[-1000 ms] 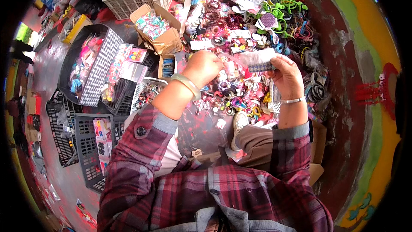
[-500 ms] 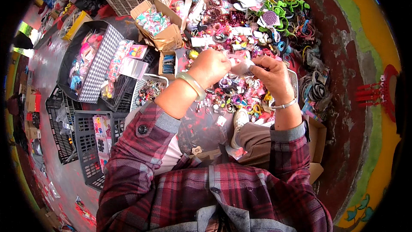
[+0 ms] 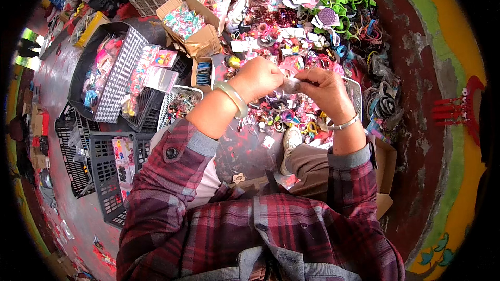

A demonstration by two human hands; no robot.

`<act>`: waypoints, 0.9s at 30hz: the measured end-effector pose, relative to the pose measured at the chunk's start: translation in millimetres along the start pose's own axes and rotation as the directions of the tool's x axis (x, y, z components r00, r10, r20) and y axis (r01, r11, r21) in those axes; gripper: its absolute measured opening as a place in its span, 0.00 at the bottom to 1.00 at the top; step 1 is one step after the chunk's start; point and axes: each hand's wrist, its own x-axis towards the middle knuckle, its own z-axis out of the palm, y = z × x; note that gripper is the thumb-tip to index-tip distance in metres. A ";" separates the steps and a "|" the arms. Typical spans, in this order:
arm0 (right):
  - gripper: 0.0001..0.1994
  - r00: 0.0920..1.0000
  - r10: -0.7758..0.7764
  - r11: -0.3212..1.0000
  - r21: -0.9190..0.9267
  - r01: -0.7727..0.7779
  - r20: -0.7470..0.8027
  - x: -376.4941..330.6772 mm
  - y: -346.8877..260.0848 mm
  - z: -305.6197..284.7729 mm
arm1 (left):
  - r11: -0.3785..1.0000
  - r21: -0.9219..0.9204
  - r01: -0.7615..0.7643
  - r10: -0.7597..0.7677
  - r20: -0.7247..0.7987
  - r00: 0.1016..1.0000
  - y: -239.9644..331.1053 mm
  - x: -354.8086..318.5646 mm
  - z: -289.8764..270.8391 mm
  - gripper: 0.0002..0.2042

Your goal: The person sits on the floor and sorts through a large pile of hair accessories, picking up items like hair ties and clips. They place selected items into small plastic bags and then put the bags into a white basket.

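Observation:
My left hand (image 3: 256, 80), with a pale bangle at the wrist, pinches one end of a small translucent plastic bag (image 3: 290, 85). The other end sits between the thumb and fingers of my right hand (image 3: 327, 91), which has a silvery bracelet. Whatever is inside the bag is too small to make out. Beneath both hands spreads a dense heap of hair accessories (image 3: 289, 117), with colourful hair ties and small packaged pieces on white cards.
Green headbands (image 3: 346, 8) lie at the heap's far right. On the left stand a cardboard box of packets (image 3: 202, 39), a small box of blue cards (image 3: 202, 74), a houndstooth-patterned box (image 3: 122, 75) and a black crate (image 3: 104, 177). A painted wall (image 3: 453, 140) curves along the right.
Both hands stay close together over the heap. My right hand has shifted slightly left and down, and the bag between the hands looks more bunched up.

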 end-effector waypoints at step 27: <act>0.11 0.981 -0.153 0.955 -0.273 0.117 -0.116 3.0 -5.1 -15.4 | 0.886 -0.461 0.054 0.008 0.131 0.991 3.6 0.4 -8.4 0.18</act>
